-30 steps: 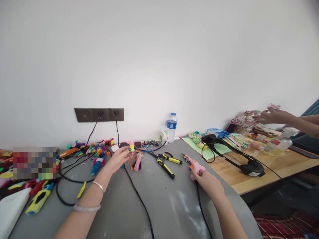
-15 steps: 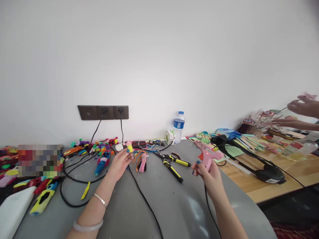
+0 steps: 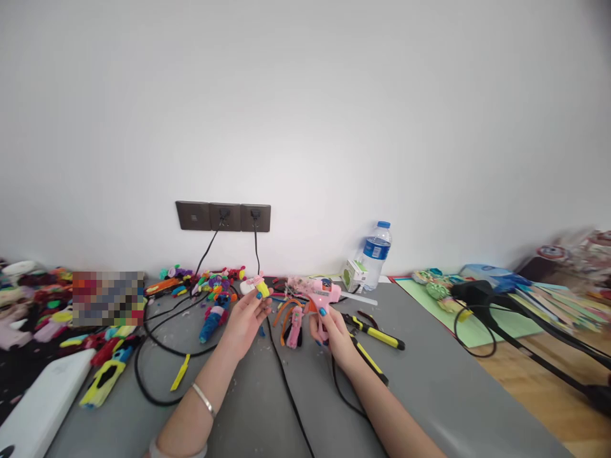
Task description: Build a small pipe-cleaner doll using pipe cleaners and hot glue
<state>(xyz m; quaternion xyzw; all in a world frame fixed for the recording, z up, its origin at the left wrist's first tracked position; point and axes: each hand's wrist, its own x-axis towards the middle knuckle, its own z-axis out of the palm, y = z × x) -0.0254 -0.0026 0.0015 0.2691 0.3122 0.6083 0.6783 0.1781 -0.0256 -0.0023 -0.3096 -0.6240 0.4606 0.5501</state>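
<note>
Between the fingertips of my left hand (image 3: 247, 323) is a small pink-and-yellow fuzzy figure (image 3: 262, 289), partly hidden by the fingers. My right hand (image 3: 333, 334) is wrapped round the handle of a pink hot glue gun (image 3: 321, 296). Its nozzle end points left toward the figure, with a gap between them, and a clear glue stick (image 3: 359, 298) juts from its back. Below the glue gun lies a pink pipe-cleaner piece (image 3: 294, 327) beside orange and black strips. Pliers with yellow-and-black handles (image 3: 379, 334) lie just right of my right hand, partly covered by it.
A water bottle (image 3: 377, 254) and a small box (image 3: 354, 275) stand by the wall. Black cables (image 3: 286, 381) cross the grey table. Colourful pipe-cleaner pieces (image 3: 212, 321) and a white slab-like device (image 3: 48, 401) are at left. Green paper (image 3: 506, 331) and a black frame (image 3: 525, 356) are at right.
My right hand has brought the glue gun left, close to my left hand and the figure. The view has turned left, and the other person's hands are out of sight.
</note>
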